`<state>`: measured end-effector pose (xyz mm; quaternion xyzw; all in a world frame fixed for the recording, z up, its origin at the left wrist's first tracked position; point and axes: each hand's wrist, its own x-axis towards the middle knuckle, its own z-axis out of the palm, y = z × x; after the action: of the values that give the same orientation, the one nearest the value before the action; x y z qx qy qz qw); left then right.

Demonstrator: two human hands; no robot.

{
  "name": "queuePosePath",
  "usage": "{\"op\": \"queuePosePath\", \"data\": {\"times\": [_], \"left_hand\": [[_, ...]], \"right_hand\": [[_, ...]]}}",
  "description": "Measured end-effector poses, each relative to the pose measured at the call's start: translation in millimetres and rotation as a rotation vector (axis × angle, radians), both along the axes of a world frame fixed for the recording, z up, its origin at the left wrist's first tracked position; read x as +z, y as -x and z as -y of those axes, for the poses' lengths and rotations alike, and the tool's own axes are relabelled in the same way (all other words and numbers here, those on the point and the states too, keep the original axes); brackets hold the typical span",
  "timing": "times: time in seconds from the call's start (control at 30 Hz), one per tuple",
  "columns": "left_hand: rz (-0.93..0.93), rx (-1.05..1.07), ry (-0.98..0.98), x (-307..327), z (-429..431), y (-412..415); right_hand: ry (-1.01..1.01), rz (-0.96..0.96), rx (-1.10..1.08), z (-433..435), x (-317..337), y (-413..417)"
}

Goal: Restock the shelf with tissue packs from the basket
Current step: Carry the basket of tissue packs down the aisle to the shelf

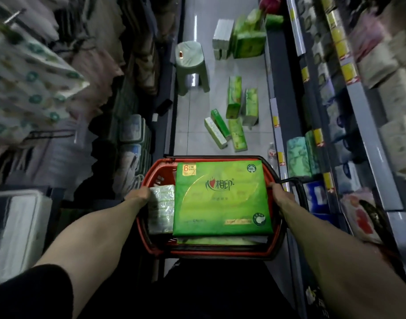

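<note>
A red basket [151, 245] with black handles hangs in front of me in the aisle. A large green tissue pack [222, 199] lies flat on top inside it, over more green packs. A pale clear-wrapped tissue pack [161, 209] stands at its left side. My left hand [138, 194] grips the basket's left rim beside the pale pack. My right hand [281, 195] grips the right rim by the black handle. The shelf [363, 125] with tissue goods runs along the right.
Several green tissue packs [234, 116] lie scattered on the tiled floor ahead, with more stacked further back [248, 40]. A green plastic stool [190, 65] stands in the aisle's left half. Racks of textiles and boxed goods [130, 130] line the left side.
</note>
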<state>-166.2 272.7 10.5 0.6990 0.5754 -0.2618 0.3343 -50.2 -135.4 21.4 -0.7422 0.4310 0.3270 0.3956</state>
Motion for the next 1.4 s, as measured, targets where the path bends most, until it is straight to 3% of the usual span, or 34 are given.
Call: {"op": "queuePosePath", "data": {"times": [0.27,0.37,0.5,0.6,0.8,1.2,1.4], "left_hand": [[0.106,0.015,-0.003,-9,-47,-169],[0.063,-0.056,0.015,-11,-63,-229],[0.045,0.027,-0.027,-12,-97,-312],[0.063,0.002,-0.013,-8,-119,-365],[0.019,-0.065,-0.025,-22,-175,-468],[0.028,-0.327,-0.004,-29,-250,-672],[0.051,-0.434,-0.03,-17,-243,-746]], "right_hand": [[-0.003,0.048,-0.032,-55,-2,-157],[-0.031,0.013,0.001,-73,-16,-228],[-0.063,0.011,0.054,-102,-2,-316],[0.032,0.014,0.112,-121,-2,-366],[0.032,-0.007,0.135,-165,7,-446],[0.013,-0.011,-0.146,-234,18,-539],[0.018,0.005,-0.235,-237,32,-585]]}}
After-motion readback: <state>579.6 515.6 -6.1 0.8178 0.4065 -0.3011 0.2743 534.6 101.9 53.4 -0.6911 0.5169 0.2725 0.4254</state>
